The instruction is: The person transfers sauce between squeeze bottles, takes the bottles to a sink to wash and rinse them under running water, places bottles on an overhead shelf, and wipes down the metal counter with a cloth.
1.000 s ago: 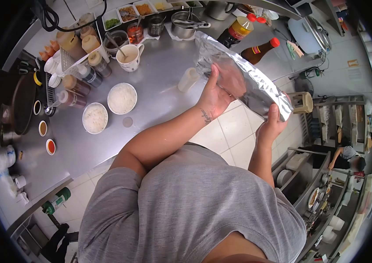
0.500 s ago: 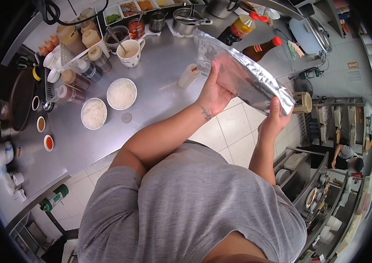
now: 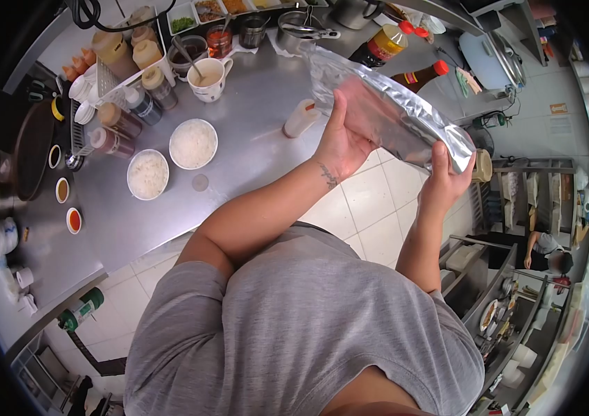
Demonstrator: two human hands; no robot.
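Note:
A shiny silver foil bag (image 3: 405, 114) is held up between both hands, over the counter's right edge and the floor. My left hand (image 3: 346, 142) grips its near left side, thumb on the face turned toward me. At the right end my right hand (image 3: 445, 173) pinches the bag's crumpled corner. Behind the left hand a squeeze bottle (image 3: 301, 119) stands on the counter. Two white bowls of rice, one (image 3: 193, 144) and a second (image 3: 147, 175), sit further left. Beyond them is a cup with a spoon (image 3: 209, 80).
The steel counter (image 3: 253, 139) carries sauce bottles (image 3: 121, 119) at the left and a pot (image 3: 298, 31) at the back. Bottles with red caps (image 3: 386, 43) stand behind the bag. Small sauce dishes (image 3: 74, 220) line the left. A person (image 3: 544, 249) is near shelving at right.
The right hand and its end of the bag have moved a little to the right and up. Both hands keep hold of the bag. The view has shifted slightly.

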